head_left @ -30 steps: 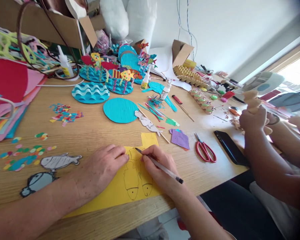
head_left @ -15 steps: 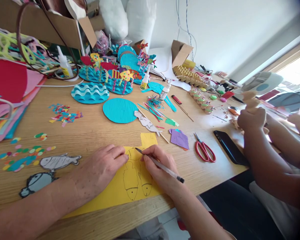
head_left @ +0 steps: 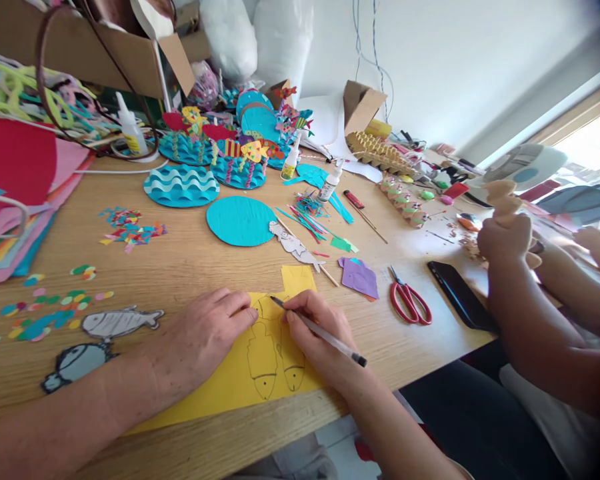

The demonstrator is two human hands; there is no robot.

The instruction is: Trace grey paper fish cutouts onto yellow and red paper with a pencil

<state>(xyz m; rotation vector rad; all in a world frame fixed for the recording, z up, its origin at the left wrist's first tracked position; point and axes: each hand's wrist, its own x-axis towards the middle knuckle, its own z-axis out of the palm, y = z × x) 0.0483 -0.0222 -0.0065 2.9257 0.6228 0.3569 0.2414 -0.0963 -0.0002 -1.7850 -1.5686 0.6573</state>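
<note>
Yellow sheet [head_left: 220,393] lies flat at the near edge of the wooden table [head_left: 180,273], inked fish outlines [head_left: 263,363] on it, heads toward the person. Right hand [head_left: 325,333] grips a clear pen [head_left: 330,335], dark tip at the sheet's far end, near the tail lines. Left hand [head_left: 207,337] palm down, loosely unfolded, fingertips resting on the sheet beside the drawing.

Writing: glue bottle [head_left: 131,130] at back left has a yellow label, white bottle [head_left: 331,183] has dark print; both too small to read.

Around: small yellow piece [head_left: 299,279] at the sheet's far edge, purple paper [head_left: 360,277] right of it, then red-handled scissors [head_left: 411,303] and black phone [head_left: 463,297]. Turquoise oval [head_left: 240,221] and white fish cut-out [head_left: 295,248] beyond. Grey fish cut-out [head_left: 123,322] and paper dots [head_left: 73,300] to the left. Left forearm covers part of the sheet; right hand partly hides the right-hand outline. Far right, a co-worker's hand [head_left: 505,237] grasps a knobbly beige piece [head_left: 504,197].

Versus half a second ago: both hands and pen practically unchanged, only a slight view shift.
</note>
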